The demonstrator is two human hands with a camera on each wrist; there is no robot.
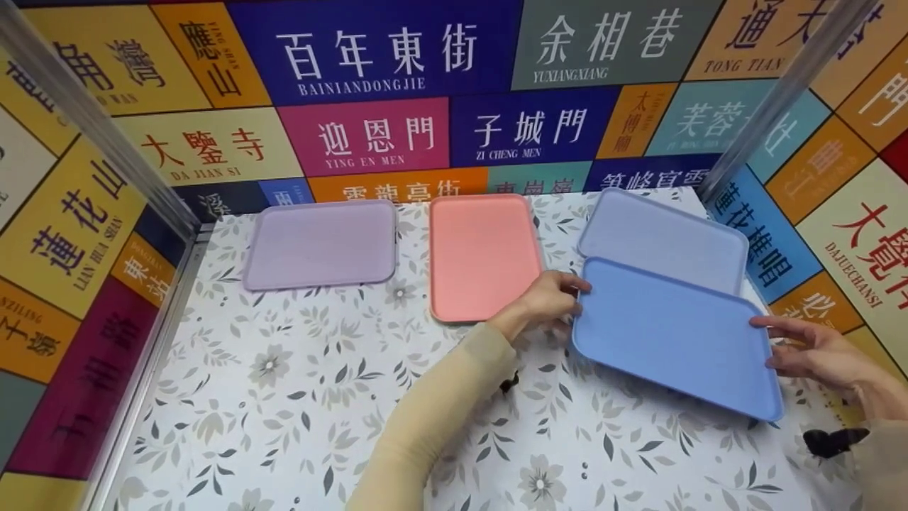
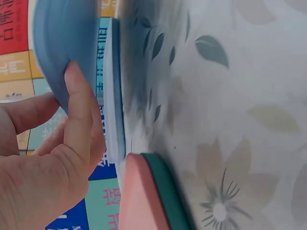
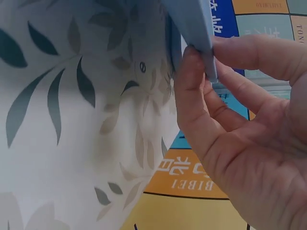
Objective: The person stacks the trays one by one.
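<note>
Between both hands is a blue rectangular tray (image 1: 674,337), raised off the table and slanting down toward the right. My left hand (image 1: 547,298) pinches its left short edge between thumb and fingers, as the left wrist view shows up close. At the opposite short edge, my right hand (image 1: 816,355) grips the rim, thumb on one face and fingers on the other. Behind it a paler periwinkle tray (image 1: 667,234) lies on the table, its near part covered by the blue one in the head view.
A pink tray (image 1: 482,255) lies left of my left hand, with a green tray (image 2: 165,191) under it. Farther left is a lilac tray (image 1: 323,245). The table (image 1: 305,419) has a leaf-print cover, and walls of coloured sign panels (image 1: 376,57) enclose its back and sides.
</note>
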